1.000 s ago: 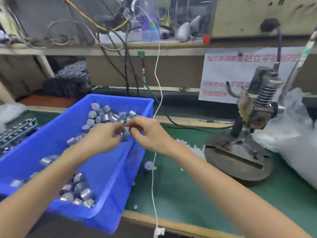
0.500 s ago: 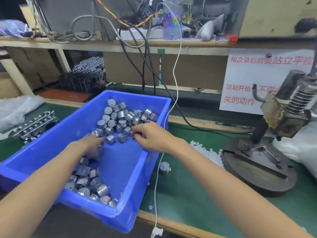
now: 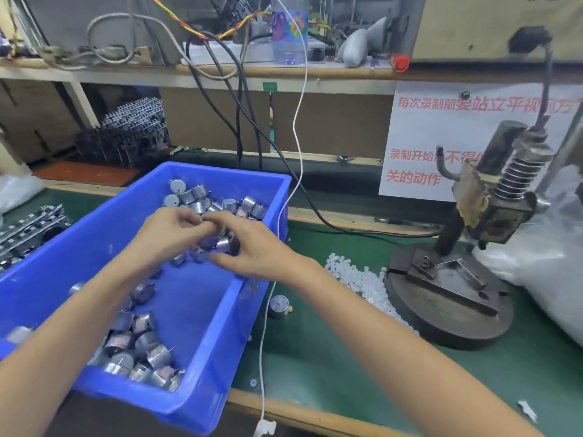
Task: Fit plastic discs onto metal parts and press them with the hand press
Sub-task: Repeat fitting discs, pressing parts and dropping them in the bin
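Blue bin [image 3: 265,197] at near left, strewn with metal parts [image 3: 189,197]. Above it, left hand [image 3: 170,234] and right hand [image 3: 255,250] fingertip to fingertip, both pinching a part [image 3: 220,232] (blurred). White discs [image 3: 356,279] heaped on the mat [image 3: 315,357], touching the press [image 3: 473,234] at right.

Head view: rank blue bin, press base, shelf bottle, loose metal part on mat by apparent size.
1. blue bin
2. press base
3. shelf bottle, farther from the camera, so true size unsure
4. loose metal part
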Tool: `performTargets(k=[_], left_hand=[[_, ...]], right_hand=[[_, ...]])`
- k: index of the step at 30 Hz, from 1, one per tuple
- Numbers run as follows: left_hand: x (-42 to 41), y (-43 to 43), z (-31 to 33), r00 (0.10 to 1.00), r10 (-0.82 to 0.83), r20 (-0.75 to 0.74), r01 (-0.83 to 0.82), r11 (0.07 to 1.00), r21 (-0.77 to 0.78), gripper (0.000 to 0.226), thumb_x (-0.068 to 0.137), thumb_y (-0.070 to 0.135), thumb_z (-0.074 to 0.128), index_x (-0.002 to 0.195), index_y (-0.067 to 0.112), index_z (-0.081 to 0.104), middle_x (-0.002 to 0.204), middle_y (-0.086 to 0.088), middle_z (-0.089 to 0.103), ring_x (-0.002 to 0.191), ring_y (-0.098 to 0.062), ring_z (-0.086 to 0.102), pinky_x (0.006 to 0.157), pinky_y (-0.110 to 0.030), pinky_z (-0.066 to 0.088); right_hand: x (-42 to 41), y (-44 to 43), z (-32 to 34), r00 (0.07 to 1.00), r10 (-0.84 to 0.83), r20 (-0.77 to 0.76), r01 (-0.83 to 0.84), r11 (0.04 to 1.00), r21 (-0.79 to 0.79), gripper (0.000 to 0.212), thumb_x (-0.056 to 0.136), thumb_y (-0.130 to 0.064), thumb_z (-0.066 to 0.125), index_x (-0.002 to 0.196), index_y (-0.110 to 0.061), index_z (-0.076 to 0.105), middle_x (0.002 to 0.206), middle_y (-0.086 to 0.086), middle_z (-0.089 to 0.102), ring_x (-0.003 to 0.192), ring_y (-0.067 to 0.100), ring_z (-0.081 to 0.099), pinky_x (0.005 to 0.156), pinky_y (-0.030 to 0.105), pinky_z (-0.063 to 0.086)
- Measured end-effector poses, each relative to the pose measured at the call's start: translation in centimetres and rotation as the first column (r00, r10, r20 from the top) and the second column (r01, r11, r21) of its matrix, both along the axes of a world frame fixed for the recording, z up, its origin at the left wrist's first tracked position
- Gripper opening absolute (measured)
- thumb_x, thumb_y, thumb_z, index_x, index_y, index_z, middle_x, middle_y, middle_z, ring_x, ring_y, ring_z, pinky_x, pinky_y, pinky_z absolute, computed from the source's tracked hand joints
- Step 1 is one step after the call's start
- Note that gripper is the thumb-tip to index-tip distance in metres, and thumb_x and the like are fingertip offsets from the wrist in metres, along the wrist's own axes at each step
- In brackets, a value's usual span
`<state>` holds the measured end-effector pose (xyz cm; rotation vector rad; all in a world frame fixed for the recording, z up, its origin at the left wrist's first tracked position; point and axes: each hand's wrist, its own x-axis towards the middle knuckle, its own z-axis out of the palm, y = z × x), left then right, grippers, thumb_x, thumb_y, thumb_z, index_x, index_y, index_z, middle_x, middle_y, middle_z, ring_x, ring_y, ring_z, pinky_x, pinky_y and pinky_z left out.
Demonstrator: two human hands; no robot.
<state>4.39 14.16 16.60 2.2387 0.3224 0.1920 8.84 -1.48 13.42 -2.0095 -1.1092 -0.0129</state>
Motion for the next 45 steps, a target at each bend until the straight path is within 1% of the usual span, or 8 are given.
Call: performTargets(k=[4, 8, 11, 15, 18, 22, 34, 45], left_hand=[[-1.6, -5.0, 1.2, 0.994, 0.026, 0.103, -0.048, 0.975, 0.218, 0.026, 0.078, 0.039, 0.064, 0.093, 0.018, 0.058, 0.062, -0.001, 0.065, 0.062, -0.009, 0.056, 0.051, -0.028, 0.034], [-2.4, -9.1, 2.2, 0.983, -0.070, 0.171, 0.022, 0.963, 0.267, 0.048, 0.089, 0.036, 0.052, 0.132, 0.018, 0.040, 0.105, -0.002, 0.065, 0.106, -0.025, 0.056, 0.083, -0.037, 0.042], [-2.9, -12.7, 0.7, 0.943, -0.176, 0.281, 0.094, 0.955, 0.282, 0.033, 0.092, 0.023, 0.048, 0.125, 0.017, 0.044, 0.115, -0.003, 0.056, 0.111, -0.023, 0.048, 0.093, -0.038, 0.038], [-1.5, -16.8, -5.5, 0.961, -0.274, -0.032, 0.262, 0.871, 0.416, 0.026, 0.089, 0.018, 0.051, 0.115, 0.018, 0.052, 0.116, -0.005, 0.052, 0.112, -0.025, 0.047, 0.095, -0.039, 0.038], [0.3, -17.8, -10.5, 0.901, -0.311, -0.303, 0.397, 0.872, 0.285, 0.031, 0.086, 0.030, 0.062, 0.115, 0.019, 0.056, 0.116, -0.004, 0.052, 0.113, -0.023, 0.049, 0.093, -0.035, 0.042], [1.5, -18.7, -13.8, 0.949, -0.260, -0.178, 0.299, 0.921, 0.251, 0.027, 0.080, 0.042, 0.068, 0.096, 0.022, 0.057, 0.095, 0.007, 0.048, 0.099, -0.017, 0.051, 0.072, -0.028, 0.036], [-1.2, -17.9, -14.8, 0.926, -0.316, 0.207, 0.319, 0.948, 0.024, 0.012, 0.080, 0.004, 0.068, 0.080, 0.016, 0.067, 0.073, 0.013, 0.065, 0.070, -0.004, 0.058, 0.069, -0.015, 0.044], [-2.9, -17.2, -15.9, 0.916, -0.376, 0.139, 0.388, 0.919, -0.075, 0.037, 0.074, 0.012, 0.076, 0.096, 0.032, 0.053, 0.077, 0.022, 0.068, 0.087, -0.001, 0.059, 0.082, -0.014, 0.039]], right_hand=[[-0.5, -0.9, -0.8, 0.995, -0.055, -0.085, 0.075, 0.967, 0.244, 0.039, 0.082, -0.004, 0.066, 0.119, -0.010, 0.055, 0.084, -0.008, 0.062, 0.066, 0.005, 0.054, 0.066, 0.019, 0.045], [-0.2, -3.4, -0.7, 0.966, -0.207, -0.157, 0.255, 0.869, 0.425, 0.028, 0.084, -0.003, 0.063, 0.110, -0.011, 0.058, 0.087, -0.003, 0.065, 0.069, 0.001, 0.055, 0.066, 0.018, 0.046], [0.7, -7.1, -1.4, 0.906, -0.326, -0.269, 0.416, 0.799, 0.434, 0.021, 0.085, -0.015, 0.067, 0.103, -0.023, 0.059, 0.080, 0.004, 0.063, 0.069, 0.019, 0.053, 0.070, 0.038, 0.047], [1.4, -13.6, -3.4, 0.793, -0.500, -0.348, 0.605, 0.712, 0.356, 0.016, 0.089, -0.016, 0.062, 0.102, -0.025, 0.060, 0.086, 0.015, 0.062, 0.075, 0.023, 0.054, 0.079, 0.046, 0.048], [0.5, -17.1, -5.1, 0.743, -0.557, -0.370, 0.661, 0.696, 0.280, 0.015, 0.091, -0.020, 0.059, 0.104, -0.029, 0.060, 0.091, 0.004, 0.064, 0.082, 0.022, 0.059, 0.085, 0.042, 0.048], [-1.8, -18.2, -7.6, 0.746, -0.527, -0.406, 0.643, 0.729, 0.235, 0.023, 0.091, -0.019, 0.060, 0.103, -0.038, 0.058, 0.090, -0.002, 0.061, 0.074, 0.017, 0.057, 0.078, 0.040, 0.050], [-4.9, -17.4, -12.5, 0.725, -0.417, -0.549, 0.613, 0.755, 0.235, 0.023, 0.095, -0.009, 0.053, 0.104, -0.030, 0.058, 0.083, -0.008, 0.063, 0.063, 0.002, 0.059, 0.057, 0.017, 0.045], [-5.3, -17.4, -12.9, 0.759, -0.414, -0.502, 0.550, 0.821, 0.152, 0.017, 0.092, -0.014, 0.060, 0.098, -0.030, 0.056, 0.072, -0.006, 0.063, 0.056, 0.004, 0.053, 0.063, 0.023, 0.047]])
